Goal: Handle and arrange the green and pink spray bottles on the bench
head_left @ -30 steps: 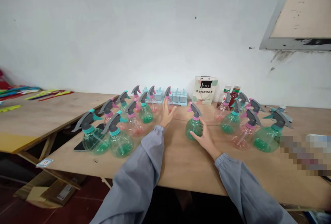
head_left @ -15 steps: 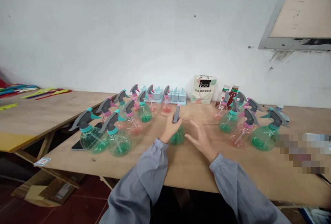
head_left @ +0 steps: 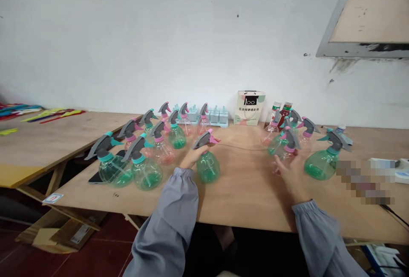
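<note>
My left hand (head_left: 191, 156) is closed around the neck of a spray bottle (head_left: 208, 168) with a green body and a grey and pink trigger head. That bottle stands near the table's middle, its nozzle to the right. On the right side, my right hand (head_left: 290, 175) grips a pink spray bottle (head_left: 281, 161) with a grey and pink head, thumb on the near side and fingers behind. Beside it stand a green spray bottle (head_left: 319, 165) with a turquoise collar and several others. Left of my left hand are more bottles, among them a clear green one (head_left: 147, 174) and a pink one (head_left: 165, 152).
A paper bag (head_left: 249, 108) and light blue moulds (head_left: 219, 117) stand by the wall. Two red bottles (head_left: 285, 113) are at the back right. A dark phone (head_left: 96, 178) lies under the left bottles. Another table (head_left: 64, 140) holds coloured strips.
My right hand has moved right and taken hold of a pink spray bottle, which has shifted left. The bottle in my left hand has turned sideways and moved slightly left.
</note>
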Action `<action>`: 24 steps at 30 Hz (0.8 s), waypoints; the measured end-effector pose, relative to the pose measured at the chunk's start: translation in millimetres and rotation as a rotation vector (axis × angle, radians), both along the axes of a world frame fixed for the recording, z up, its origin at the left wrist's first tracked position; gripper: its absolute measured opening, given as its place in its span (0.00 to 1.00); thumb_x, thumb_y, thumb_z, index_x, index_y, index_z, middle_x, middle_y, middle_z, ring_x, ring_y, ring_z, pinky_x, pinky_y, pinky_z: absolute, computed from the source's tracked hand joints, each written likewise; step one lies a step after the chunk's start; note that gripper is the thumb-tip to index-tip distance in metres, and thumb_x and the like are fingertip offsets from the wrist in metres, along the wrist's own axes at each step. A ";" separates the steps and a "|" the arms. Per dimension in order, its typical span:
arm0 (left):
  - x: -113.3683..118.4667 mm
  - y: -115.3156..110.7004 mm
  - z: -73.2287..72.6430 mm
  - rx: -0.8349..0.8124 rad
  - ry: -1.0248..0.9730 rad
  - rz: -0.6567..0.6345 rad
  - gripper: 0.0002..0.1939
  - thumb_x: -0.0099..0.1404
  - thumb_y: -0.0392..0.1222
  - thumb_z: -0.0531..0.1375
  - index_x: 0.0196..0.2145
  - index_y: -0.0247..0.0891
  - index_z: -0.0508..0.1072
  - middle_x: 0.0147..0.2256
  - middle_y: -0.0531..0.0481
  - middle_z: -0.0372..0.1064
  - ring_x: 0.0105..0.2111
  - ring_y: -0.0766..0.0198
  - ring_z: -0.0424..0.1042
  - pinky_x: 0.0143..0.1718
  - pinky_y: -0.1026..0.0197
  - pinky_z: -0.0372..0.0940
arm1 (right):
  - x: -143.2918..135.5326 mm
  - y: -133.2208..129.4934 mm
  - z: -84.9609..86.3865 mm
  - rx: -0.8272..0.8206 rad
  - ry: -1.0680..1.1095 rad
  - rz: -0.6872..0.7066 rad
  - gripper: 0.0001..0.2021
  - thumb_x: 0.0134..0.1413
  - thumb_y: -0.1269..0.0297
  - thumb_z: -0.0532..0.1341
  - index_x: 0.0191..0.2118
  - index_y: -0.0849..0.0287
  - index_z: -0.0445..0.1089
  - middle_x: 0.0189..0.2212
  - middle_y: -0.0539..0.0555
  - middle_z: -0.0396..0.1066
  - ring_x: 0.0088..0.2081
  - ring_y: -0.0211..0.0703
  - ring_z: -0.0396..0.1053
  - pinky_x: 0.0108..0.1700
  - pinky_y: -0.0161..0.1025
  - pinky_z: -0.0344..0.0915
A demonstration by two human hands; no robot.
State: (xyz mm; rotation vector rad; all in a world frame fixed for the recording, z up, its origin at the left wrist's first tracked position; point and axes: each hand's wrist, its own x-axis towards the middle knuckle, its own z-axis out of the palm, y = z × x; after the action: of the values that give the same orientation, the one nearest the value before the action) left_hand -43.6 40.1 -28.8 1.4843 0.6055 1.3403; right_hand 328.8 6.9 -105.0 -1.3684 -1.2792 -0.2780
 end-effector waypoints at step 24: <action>12.2 4.5 -5.4 -0.266 -0.289 0.028 0.08 0.42 0.38 0.58 0.24 0.37 0.73 0.28 0.48 0.75 0.43 0.53 0.77 0.52 0.52 0.69 | -115.1 42.9 -11.3 -0.055 -0.067 0.437 0.34 0.53 0.48 0.64 0.60 0.61 0.56 0.51 0.65 0.65 0.53 0.60 0.67 0.58 0.62 0.64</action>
State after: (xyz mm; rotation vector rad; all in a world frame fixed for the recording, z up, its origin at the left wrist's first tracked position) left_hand -31.4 44.7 -34.2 1.0489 0.5916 1.4042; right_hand 213.7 49.8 -116.3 -1.0953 -1.6123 0.0136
